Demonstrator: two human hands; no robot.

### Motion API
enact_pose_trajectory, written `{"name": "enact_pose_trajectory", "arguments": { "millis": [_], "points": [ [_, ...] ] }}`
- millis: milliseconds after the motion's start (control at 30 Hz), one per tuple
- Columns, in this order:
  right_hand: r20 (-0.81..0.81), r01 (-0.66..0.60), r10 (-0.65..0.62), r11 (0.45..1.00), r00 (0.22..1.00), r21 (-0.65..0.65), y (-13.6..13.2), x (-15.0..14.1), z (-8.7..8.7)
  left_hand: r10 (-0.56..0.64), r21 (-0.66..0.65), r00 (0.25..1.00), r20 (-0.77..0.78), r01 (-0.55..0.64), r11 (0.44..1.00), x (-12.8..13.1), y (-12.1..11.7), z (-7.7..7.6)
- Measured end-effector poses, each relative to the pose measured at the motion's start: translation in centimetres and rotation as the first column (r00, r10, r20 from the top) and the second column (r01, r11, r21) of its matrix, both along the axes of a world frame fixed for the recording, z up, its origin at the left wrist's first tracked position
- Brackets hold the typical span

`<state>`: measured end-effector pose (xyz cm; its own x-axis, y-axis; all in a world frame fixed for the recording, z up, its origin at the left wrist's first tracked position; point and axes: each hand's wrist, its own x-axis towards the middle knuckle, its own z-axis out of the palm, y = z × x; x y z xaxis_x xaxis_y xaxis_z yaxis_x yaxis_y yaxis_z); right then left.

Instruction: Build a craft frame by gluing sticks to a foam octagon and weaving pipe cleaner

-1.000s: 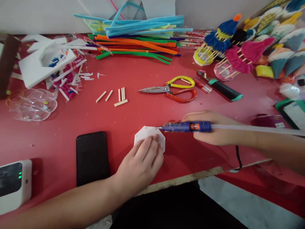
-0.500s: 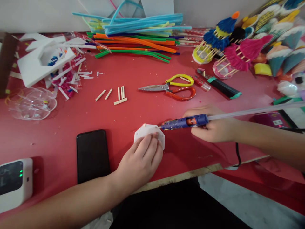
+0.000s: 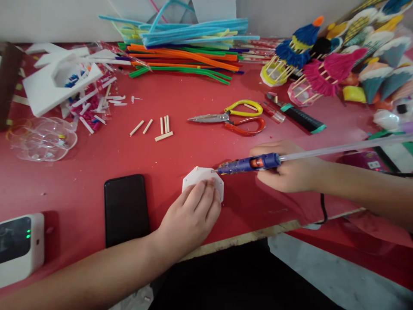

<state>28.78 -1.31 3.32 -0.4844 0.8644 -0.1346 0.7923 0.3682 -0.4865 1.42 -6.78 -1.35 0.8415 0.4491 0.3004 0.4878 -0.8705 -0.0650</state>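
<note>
My left hand (image 3: pixel 193 210) has its fingers closed together over the lower part of a white octagonal foam piece (image 3: pixel 200 174), holding it at the table. Small holes and one short peg show near the piece's edge; the thumb is hidden. My right hand (image 3: pixel 285 168) is wrapped round a blue hot glue gun (image 3: pixel 240 165), whose handle is mostly out of sight. Its metal nozzle touches or nearly touches the piece's upper right edge. A long clear glue stick (image 3: pixel 338 148) runs out of the gun's back. Several short wooden sticks (image 3: pixel 164 136) lie beyond the foam piece.
Scissors (image 3: pixel 209 118) and a box cutter (image 3: pixel 303 116) lie past the gun. Pipe cleaners (image 3: pixel 190 56) are piled along the wall. A black phone (image 3: pixel 125 211) is left of my hand. Foam scraps (image 3: pixel 35 92) and a clear tray (image 3: pixel 69 144) sit at the left.
The glue gun has shifted very slightly left, its nozzle still at the foam piece's edge. Both hands keep their hold; the view has moved a touch.
</note>
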Motion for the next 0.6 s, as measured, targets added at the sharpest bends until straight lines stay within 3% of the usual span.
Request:
{"name": "enact_pose_trajectory", "arguments": {
  "millis": [600],
  "points": [
    [0.019,0.003,-0.003,1.0,1.0,0.003,0.0,-0.14,0.28,0.009,0.001,1.0,0.014,-0.009,1.0,0.03,0.07,-0.14]
  ]
}}
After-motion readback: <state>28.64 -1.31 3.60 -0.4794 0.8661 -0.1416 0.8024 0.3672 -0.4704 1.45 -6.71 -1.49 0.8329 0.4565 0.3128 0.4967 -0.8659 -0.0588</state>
